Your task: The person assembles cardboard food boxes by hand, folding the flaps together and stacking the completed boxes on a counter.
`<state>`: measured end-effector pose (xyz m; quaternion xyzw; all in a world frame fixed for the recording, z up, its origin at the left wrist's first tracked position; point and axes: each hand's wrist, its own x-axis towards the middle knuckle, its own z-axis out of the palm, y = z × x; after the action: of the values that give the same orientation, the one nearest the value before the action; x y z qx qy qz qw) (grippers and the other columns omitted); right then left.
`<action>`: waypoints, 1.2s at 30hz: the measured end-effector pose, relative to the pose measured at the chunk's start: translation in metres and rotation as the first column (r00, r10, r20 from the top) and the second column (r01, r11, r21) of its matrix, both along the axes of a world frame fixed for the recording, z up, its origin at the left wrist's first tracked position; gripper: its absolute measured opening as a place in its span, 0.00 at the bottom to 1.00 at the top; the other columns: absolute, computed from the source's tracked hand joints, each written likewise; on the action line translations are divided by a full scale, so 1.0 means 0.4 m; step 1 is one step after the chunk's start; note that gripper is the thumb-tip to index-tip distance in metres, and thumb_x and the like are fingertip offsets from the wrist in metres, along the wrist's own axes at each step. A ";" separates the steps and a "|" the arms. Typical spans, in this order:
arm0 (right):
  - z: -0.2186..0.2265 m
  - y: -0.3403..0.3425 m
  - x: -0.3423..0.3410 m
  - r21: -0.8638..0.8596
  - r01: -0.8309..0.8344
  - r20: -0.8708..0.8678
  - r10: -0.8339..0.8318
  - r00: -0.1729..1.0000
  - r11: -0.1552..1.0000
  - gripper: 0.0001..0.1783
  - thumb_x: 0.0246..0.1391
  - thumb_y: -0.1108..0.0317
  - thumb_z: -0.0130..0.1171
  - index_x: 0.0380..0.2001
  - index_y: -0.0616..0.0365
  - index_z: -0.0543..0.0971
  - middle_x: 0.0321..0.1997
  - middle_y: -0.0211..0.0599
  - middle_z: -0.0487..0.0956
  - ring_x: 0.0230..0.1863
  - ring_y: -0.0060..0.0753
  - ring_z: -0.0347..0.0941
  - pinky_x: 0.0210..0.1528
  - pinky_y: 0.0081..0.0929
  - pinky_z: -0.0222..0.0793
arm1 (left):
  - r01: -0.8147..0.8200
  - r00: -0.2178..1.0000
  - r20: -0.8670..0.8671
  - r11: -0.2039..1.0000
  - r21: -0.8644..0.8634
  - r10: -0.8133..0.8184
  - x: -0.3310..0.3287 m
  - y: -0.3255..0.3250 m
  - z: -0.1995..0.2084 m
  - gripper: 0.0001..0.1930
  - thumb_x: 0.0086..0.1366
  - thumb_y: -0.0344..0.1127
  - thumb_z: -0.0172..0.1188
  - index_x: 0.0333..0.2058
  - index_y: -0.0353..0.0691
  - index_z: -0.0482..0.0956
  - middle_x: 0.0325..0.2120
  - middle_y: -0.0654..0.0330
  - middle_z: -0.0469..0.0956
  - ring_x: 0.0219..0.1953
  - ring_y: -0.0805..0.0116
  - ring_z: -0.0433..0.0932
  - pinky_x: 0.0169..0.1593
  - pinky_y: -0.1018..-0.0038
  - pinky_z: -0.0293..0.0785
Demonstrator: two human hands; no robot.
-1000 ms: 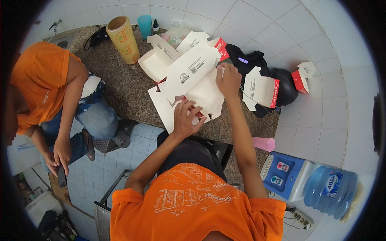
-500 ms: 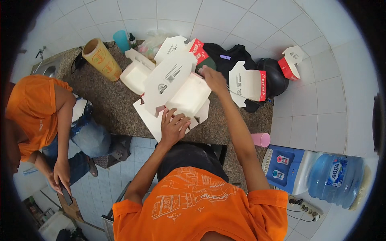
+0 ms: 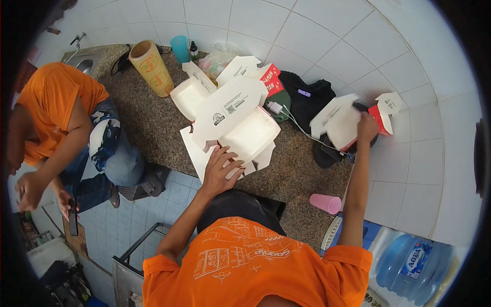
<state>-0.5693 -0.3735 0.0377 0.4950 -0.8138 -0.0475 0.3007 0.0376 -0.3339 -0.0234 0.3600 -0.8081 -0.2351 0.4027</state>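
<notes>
In front of me on the counter sits an unfolded white paper food box point(image 3: 254, 134) with its lid standing up toward the left. My left hand point(image 3: 223, 166) grips its near edge, fingers curled over the wall and a little apart. Under this box lies flat white cardboard point(image 3: 192, 148). My right hand point(image 3: 367, 128) reaches far to the right, closed on the wall of a second open paper food box point(image 3: 341, 125); hand and box are slightly blurred. A third white box point(image 3: 185, 100) stands open behind to the left, beside another with red sides point(image 3: 271, 77).
A white charger with cable point(image 3: 276, 107) and dark cloth point(image 3: 304, 100) lie at the back. A small red box point(image 3: 379, 117) stands far right. Pink cup point(image 3: 325, 203), yellow roll point(image 3: 152, 69) and blue cup point(image 3: 179, 48) share the counter point(image 3: 135, 123). At left sits a person point(image 3: 66, 102) holding a phone.
My right hand has moved from the middle box's far right corner to the box at the right, which has turned and tilted. My left hand stays on the middle box. The view has shifted.
</notes>
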 end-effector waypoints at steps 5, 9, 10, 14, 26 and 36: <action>0.190 0.011 0.037 -0.281 -0.135 0.290 0.219 0.932 0.950 0.19 0.60 0.53 0.62 0.41 0.59 0.84 0.39 0.52 0.84 0.40 0.57 0.82 0.42 0.49 0.76 | 0.010 1.000 0.030 0.996 -0.084 -0.007 0.005 -0.004 -0.029 0.12 0.55 0.36 0.77 0.39 0.51 0.87 0.43 0.66 0.79 0.58 0.54 0.74 0.68 0.45 0.63; 0.164 -0.038 0.308 -0.205 -0.410 0.455 0.458 0.764 0.889 0.25 0.56 0.47 0.68 0.39 0.62 0.84 0.33 0.55 0.84 0.34 0.57 0.81 0.37 0.47 0.75 | -0.007 0.999 0.047 0.986 -0.166 0.015 0.001 -0.018 -0.045 0.12 0.53 0.36 0.78 0.36 0.52 0.88 0.41 0.67 0.80 0.57 0.55 0.73 0.66 0.48 0.63; 0.184 -0.056 0.486 -0.289 -0.521 0.618 0.572 0.539 0.803 0.22 0.58 0.50 0.68 0.40 0.61 0.85 0.33 0.54 0.84 0.31 0.54 0.81 0.36 0.44 0.75 | -0.039 0.998 0.048 0.985 -0.169 0.048 0.016 -0.015 -0.055 0.12 0.53 0.37 0.78 0.36 0.53 0.88 0.42 0.67 0.80 0.57 0.55 0.73 0.66 0.48 0.63; 0.066 -0.087 0.775 -0.147 -0.515 0.855 0.370 0.363 0.844 0.19 0.60 0.50 0.64 0.48 0.48 0.86 0.36 0.47 0.85 0.35 0.50 0.82 0.39 0.44 0.76 | -0.082 0.996 0.014 0.975 -0.206 0.087 0.007 -0.025 -0.054 0.12 0.51 0.38 0.80 0.36 0.54 0.89 0.44 0.69 0.82 0.55 0.57 0.74 0.62 0.52 0.64; -0.019 -0.136 0.869 0.157 -0.401 0.463 0.291 0.837 0.903 0.15 0.54 0.58 0.67 0.36 0.58 0.80 0.38 0.44 0.83 0.41 0.49 0.82 0.38 0.45 0.79 | -0.091 0.994 -0.070 0.979 -0.181 0.079 0.019 -0.031 -0.018 0.10 0.50 0.42 0.79 0.27 0.51 0.87 0.34 0.74 0.84 0.47 0.63 0.74 0.56 0.60 0.64; 0.054 0.163 1.128 -0.114 -0.754 0.766 0.540 0.348 0.647 0.20 0.61 0.63 0.61 0.51 0.63 0.72 0.38 0.52 0.80 0.45 0.58 0.77 0.51 0.50 0.71 | -0.113 0.993 -0.067 0.945 -0.305 0.097 -0.011 -0.029 -0.084 0.11 0.45 0.39 0.77 0.28 0.50 0.85 0.42 0.71 0.81 0.50 0.61 0.75 0.55 0.57 0.64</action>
<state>-0.1179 -0.3082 0.0593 0.7848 -0.5785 0.1772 -0.1341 0.0334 -0.3453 -0.0572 0.3291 -0.8040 -0.0932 0.4865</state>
